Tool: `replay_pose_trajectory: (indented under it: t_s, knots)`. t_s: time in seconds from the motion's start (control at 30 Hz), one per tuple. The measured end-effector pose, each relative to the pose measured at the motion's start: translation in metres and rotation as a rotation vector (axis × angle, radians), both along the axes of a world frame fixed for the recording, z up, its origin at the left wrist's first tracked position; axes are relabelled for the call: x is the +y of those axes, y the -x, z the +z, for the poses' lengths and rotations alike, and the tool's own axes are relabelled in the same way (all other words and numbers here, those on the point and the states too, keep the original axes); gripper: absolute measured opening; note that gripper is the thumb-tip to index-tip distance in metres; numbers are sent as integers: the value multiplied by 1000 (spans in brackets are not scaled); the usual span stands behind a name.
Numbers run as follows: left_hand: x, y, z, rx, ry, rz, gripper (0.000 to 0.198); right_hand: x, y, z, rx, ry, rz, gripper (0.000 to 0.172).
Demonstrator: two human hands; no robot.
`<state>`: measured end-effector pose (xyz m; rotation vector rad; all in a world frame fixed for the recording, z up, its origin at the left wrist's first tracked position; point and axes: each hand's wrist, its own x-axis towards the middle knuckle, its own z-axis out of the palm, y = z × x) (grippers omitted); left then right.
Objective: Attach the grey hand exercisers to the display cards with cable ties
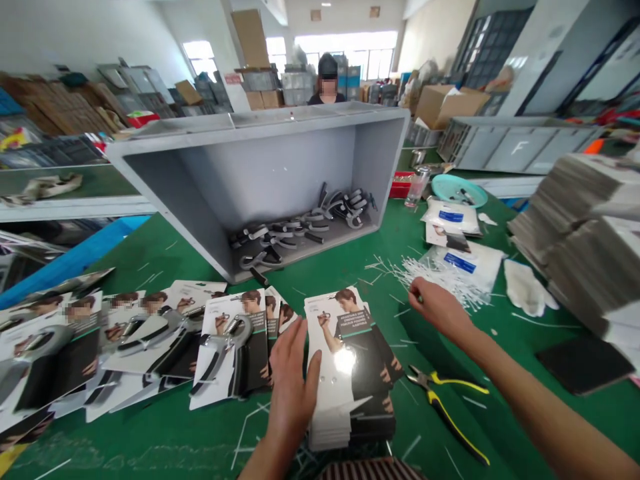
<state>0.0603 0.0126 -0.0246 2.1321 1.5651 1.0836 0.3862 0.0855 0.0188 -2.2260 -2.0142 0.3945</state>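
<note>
The left hand (293, 377) lies open, fingers (295, 340) spread against a stack of printed hand-grip cards (350, 353) near the front edge of the worktop (165, 253). The right hand (440, 308) pinches its fingertips (413, 293) together, any hold hidden, just beside white plastic ties (440, 280), above yellow-handled pliers (445, 407).

Against the left hand (293, 377), a card stack (353, 360) on the worktop (345, 280); more cards (227, 353) further left; pliers (447, 413) near the right hand (440, 308); ahead of both, a bin (255, 180) holding hand grippers (300, 230).
</note>
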Motion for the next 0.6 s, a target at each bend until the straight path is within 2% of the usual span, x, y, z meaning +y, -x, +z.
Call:
replay_pose_trajectory:
  t_s: [0.07,0.1,0.17,0.27,0.33,0.4,0.5,0.6]
  knots:
    - [1,-6,23,45,-137,-169,50,-23,12,17,140,-18,113,9]
    - [2,-10,33,61,-190,-263,47,-35,21,24,379,16,197,10]
    - [4,-20,47,95,-272,-384,42,-57,40,35,888,273,311,18]
    - [3,-30,53,89,-304,-480,31,-80,64,37,1399,587,287,22]
    - [-2,-31,50,35,-215,-468,24,-86,75,31,1606,622,205,21]
    - [-9,-31,48,-61,-22,-398,18,-88,83,21,1682,531,130,20]
    - [-19,-31,48,-154,256,-313,16,-87,95,5,1542,383,127,23]
    - [-24,-30,50,-109,341,-298,22,-89,107,-2,1366,247,175,24]
